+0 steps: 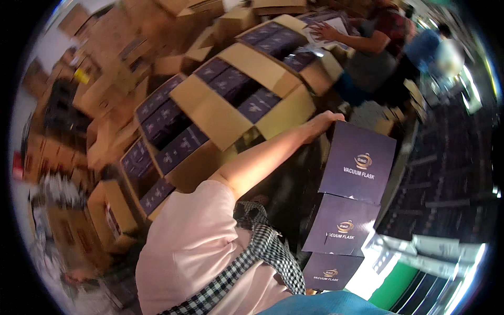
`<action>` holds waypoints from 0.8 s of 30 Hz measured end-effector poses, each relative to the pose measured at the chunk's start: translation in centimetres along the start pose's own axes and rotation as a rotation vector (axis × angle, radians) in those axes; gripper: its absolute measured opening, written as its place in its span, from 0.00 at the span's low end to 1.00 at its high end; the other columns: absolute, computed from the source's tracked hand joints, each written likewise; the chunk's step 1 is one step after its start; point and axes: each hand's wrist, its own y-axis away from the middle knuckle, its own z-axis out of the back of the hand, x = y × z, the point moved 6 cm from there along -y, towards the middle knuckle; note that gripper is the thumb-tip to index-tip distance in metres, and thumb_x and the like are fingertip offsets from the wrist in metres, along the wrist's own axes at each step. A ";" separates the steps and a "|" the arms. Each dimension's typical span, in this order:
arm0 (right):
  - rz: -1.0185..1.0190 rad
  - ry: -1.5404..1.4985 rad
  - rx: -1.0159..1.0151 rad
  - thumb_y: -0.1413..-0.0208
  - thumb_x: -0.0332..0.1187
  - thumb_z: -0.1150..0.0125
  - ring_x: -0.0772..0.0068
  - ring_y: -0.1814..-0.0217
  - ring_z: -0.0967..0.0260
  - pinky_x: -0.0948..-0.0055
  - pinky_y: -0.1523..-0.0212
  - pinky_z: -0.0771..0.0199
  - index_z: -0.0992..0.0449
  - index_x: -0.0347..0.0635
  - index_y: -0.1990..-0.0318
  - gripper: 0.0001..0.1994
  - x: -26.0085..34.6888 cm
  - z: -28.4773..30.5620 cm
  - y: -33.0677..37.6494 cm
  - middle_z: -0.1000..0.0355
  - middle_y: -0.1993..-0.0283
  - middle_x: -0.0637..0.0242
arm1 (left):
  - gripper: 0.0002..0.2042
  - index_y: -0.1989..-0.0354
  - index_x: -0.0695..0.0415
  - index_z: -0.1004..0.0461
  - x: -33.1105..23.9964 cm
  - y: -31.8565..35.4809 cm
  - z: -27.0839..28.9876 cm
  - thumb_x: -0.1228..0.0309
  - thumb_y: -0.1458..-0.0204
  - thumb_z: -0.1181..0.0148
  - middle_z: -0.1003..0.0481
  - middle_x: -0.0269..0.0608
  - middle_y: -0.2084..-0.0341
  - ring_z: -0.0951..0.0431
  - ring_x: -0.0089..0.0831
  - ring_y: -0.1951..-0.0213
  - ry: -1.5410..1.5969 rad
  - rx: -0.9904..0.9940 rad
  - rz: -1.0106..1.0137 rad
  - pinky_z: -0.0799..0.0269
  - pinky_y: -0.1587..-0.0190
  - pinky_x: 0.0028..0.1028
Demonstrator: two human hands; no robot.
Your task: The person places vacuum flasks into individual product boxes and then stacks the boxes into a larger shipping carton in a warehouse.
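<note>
A row of three dark purple product boxes, each with a gold emblem and pale lettering, stretches in front of me on the right: the far box (357, 161), the middle box (341, 226) and the near box (333, 271). My left arm reaches across to the row's far end. There my left hand (324, 122) is closed on the far box's outer upper edge, its fingertips partly hidden. At the near end, only a sliver of skin shows below the near box, possibly my right hand; its fingers are hidden. Blue cloth covers the bottom edge there.
Open brown cartons packed with purple boxes stand to the left, including a large carton (211, 113) and a farther carton (315, 73). More brown cartons pile up behind. A co-worker (370, 58) leans over the far carton. Dark stacked boxes (441, 173) line the right side.
</note>
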 end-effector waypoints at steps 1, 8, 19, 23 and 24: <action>-0.037 0.029 0.049 0.38 0.55 0.53 0.62 0.41 0.34 0.59 0.41 0.33 0.31 0.43 0.41 0.27 0.7 -1.4 0.0 0.31 0.43 0.62 | 0.16 0.65 0.59 0.18 -1.1 0.5 0.9 0.59 0.45 0.46 0.21 0.38 0.69 0.25 0.28 0.66 -0.118 -0.021 -0.093 0.34 0.57 0.29; -0.228 0.189 0.247 0.38 0.56 0.53 0.62 0.42 0.34 0.58 0.42 0.32 0.31 0.43 0.42 0.28 0.8 -9.0 -1.5 0.31 0.43 0.61 | 0.19 0.65 0.57 0.18 -3.4 6.6 3.1 0.55 0.41 0.50 0.22 0.37 0.66 0.26 0.29 0.63 -0.392 -0.266 -0.057 0.35 0.53 0.31; -0.404 0.404 0.459 0.39 0.57 0.52 0.62 0.43 0.33 0.58 0.44 0.31 0.31 0.42 0.42 0.29 2.1 -14.9 -3.1 0.30 0.44 0.60 | 0.20 0.53 0.58 0.21 -4.7 13.9 1.9 0.55 0.42 0.49 0.24 0.43 0.52 0.26 0.34 0.50 -0.222 -0.605 -0.008 0.34 0.44 0.34; -0.455 0.436 0.521 0.40 0.58 0.51 0.62 0.44 0.32 0.58 0.44 0.30 0.31 0.42 0.42 0.30 2.6 -17.0 -1.2 0.30 0.45 0.60 | 0.23 0.49 0.56 0.22 -6.5 18.3 1.2 0.52 0.41 0.50 0.28 0.45 0.44 0.30 0.37 0.44 -0.132 -0.746 0.153 0.37 0.41 0.40; -0.470 0.454 0.534 0.40 0.58 0.51 0.62 0.44 0.32 0.58 0.44 0.30 0.31 0.42 0.42 0.30 2.8 -17.2 -0.7 0.30 0.45 0.60 | 0.23 0.49 0.56 0.22 -6.6 19.3 0.6 0.52 0.41 0.50 0.28 0.45 0.44 0.30 0.37 0.44 -0.123 -0.765 0.152 0.37 0.41 0.40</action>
